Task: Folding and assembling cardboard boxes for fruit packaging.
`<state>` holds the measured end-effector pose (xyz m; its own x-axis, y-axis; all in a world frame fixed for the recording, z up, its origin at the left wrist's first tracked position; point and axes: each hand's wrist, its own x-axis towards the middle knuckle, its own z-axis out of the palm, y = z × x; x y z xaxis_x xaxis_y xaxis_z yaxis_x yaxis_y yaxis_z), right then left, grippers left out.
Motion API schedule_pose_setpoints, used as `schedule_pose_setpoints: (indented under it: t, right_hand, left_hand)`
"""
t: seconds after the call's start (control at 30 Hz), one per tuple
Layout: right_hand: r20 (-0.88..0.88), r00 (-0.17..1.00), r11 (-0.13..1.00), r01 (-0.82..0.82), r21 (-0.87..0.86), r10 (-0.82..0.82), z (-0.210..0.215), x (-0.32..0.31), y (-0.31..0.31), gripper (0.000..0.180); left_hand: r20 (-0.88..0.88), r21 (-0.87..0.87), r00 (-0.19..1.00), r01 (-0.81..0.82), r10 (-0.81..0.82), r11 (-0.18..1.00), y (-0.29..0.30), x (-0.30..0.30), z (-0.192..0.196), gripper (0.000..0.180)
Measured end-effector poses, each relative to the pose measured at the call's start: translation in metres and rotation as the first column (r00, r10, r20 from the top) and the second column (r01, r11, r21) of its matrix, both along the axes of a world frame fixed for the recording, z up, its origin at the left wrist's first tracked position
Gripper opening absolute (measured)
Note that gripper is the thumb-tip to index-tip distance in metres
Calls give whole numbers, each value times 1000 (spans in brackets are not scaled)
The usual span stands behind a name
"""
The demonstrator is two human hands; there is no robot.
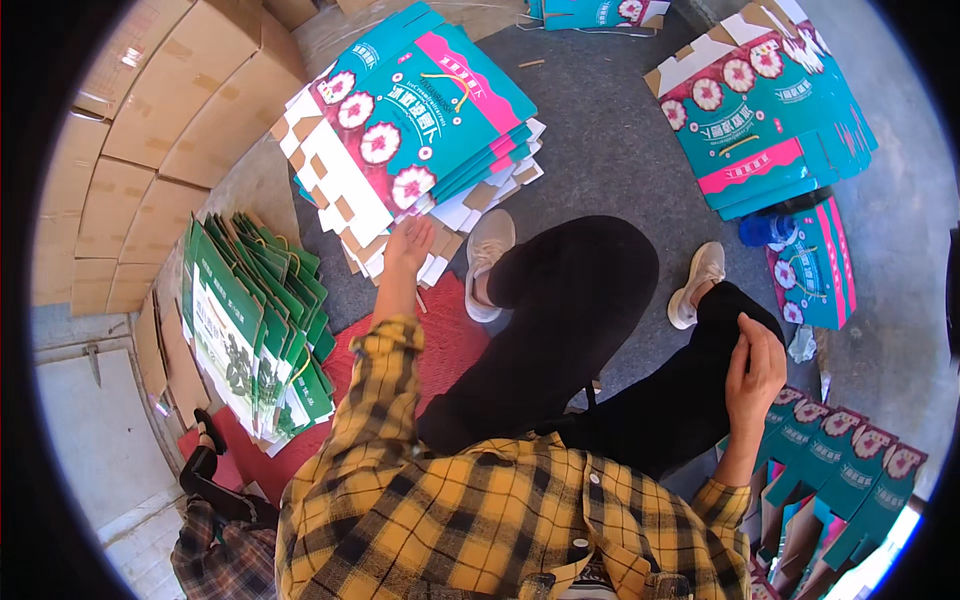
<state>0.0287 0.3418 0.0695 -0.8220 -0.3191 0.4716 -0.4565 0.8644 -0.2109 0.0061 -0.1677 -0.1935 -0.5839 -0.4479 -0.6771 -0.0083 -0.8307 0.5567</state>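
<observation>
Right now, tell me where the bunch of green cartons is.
In the head view, the green cartons are on the left, beside the stacked brown boxes and left of the left hand.

Pale lettering (410, 105) on teal cartons (435, 125), their pink bands (463, 68), green cartons (258, 320).

Looks like a packing workshop: shows brown cartons (165, 110) piled at left, teal cardboard boxes (455, 130) stacked far and right.

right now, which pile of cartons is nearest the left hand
The upper-left teal pile, its near edge beside the left hand; the green pile and other teal piles sit farther off.
</observation>
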Motion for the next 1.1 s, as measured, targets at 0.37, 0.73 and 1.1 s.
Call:
schedule_pose_setpoints:
  t: [0.37, 0.73, 1.1]
  right_hand:
    - [28, 998, 995, 49, 88, -52, 0, 2, -1, 22]
    - [24, 992, 986, 124, 108, -127, 5, 10, 8, 19]
    - [156, 931, 936, 299, 189, -329, 8, 20, 86, 36]
  left_hand:
    - [-43, 121, 947, -312, 319, 943, -26, -49, -11, 82]
    - [-345, -519, 916, -5, -204, 855, -8, -72, 201, 47]
    - [-394, -741, 739, 97, -546, 665, 181, -46, 328, 30]
